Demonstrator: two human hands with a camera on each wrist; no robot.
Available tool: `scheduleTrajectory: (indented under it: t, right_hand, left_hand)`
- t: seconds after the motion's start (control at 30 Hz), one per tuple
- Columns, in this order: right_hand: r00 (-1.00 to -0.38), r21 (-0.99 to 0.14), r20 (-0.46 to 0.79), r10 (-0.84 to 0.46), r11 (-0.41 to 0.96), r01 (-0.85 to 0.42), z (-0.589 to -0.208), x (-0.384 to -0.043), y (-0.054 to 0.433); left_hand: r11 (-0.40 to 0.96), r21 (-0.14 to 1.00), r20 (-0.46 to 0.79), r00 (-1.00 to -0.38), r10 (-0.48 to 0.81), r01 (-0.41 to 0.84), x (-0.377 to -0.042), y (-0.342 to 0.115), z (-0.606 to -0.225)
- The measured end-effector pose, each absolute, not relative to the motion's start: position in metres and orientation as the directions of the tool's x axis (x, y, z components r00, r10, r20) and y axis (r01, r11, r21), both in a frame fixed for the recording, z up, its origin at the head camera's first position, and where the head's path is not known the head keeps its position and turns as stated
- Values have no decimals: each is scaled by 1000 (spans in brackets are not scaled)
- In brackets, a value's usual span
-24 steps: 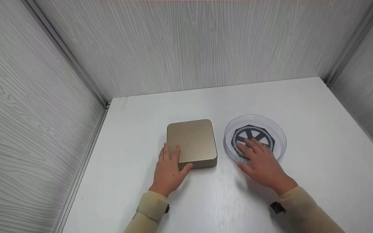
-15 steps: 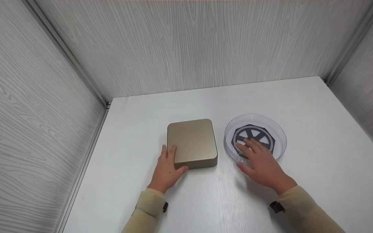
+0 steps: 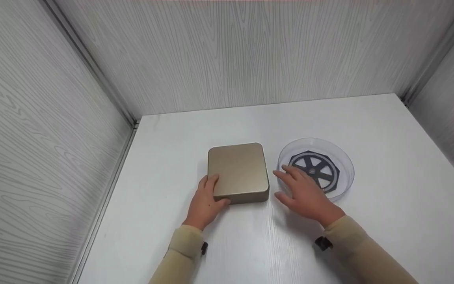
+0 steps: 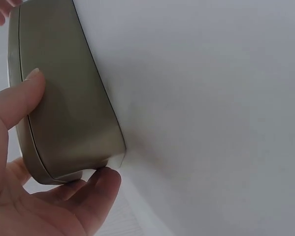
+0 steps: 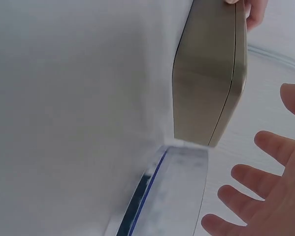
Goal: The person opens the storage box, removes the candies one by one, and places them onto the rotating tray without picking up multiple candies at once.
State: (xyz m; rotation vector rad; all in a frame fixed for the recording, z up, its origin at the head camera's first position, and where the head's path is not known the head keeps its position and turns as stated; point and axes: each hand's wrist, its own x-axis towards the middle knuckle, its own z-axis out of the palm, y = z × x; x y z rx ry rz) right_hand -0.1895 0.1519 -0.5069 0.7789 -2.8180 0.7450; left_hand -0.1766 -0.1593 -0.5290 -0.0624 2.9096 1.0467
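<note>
A gold, rounded-corner metal box with a lid seam (image 3: 238,169) lies flat on the white table. My left hand (image 3: 204,205) grips its near left corner. In the left wrist view the thumb (image 4: 26,98) presses the near side while fingers (image 4: 100,196) bend against the left side. My right hand (image 3: 306,195) hovers with spread fingers over the near left rim of a clear round dish (image 3: 347,173), holding nothing. Inside the dish lies a dark octagonal piece with a spoked wheel pattern (image 3: 325,167), partly hidden by that hand.
White wood-grain panels stand behind (image 3: 235,55), at the left (image 3: 45,138) and at the right (image 3: 451,86) of the table (image 3: 172,157). A narrow strip of tabletop separates the box from the dish.
My right hand has moved left from over the dish toward the gap beside the box. My left hand has shifted its fingers and closed on the box's near left corner.
</note>
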Motion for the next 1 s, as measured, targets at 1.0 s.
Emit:
scheduleTrajectory:
  t: [1.0]
  right_hand:
    - [-818, -363, -117, -562, 791, -492, -455, -308, -11]
  left_hand:
    - [794, 608, -51, -998, 21, -14, -176, -165, -529]
